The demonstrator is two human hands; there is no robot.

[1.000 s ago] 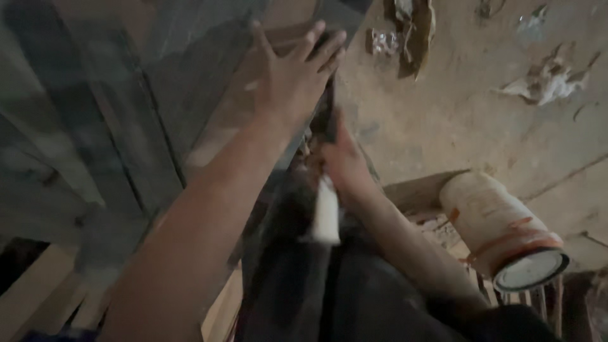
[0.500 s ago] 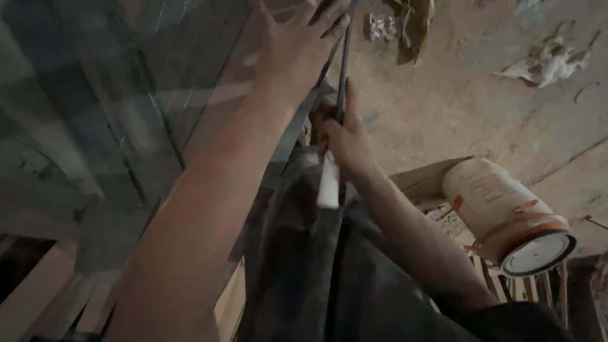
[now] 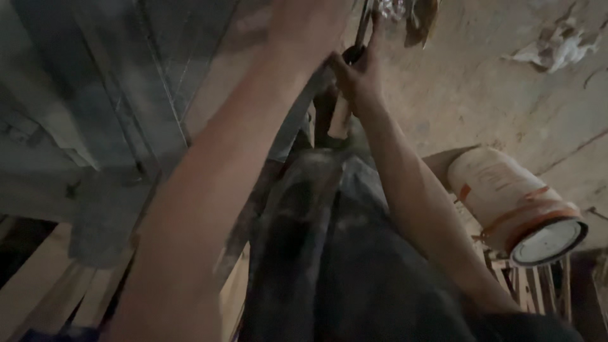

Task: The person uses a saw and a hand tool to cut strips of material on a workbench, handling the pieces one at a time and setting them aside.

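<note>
Two hands up top: left hand (image 3: 310, 25) pressed flat on the grey sheet panel (image 3: 126, 95), fingers cut off by the frame edge, so can't tell the spread. Right hand (image 3: 358, 73) wrapped tight round a pale-handled tool (image 3: 342, 114) just beside the panel's edge. Cream tin with orange bands (image 3: 513, 202) lying tipped, lower right, white lid facing out.

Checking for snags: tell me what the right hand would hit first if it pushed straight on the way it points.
The right hand, gripping a pale-handled tool, points up the frame. First there looks to be crumpled litter on the dusty floor, though depth is unclear.
</note>
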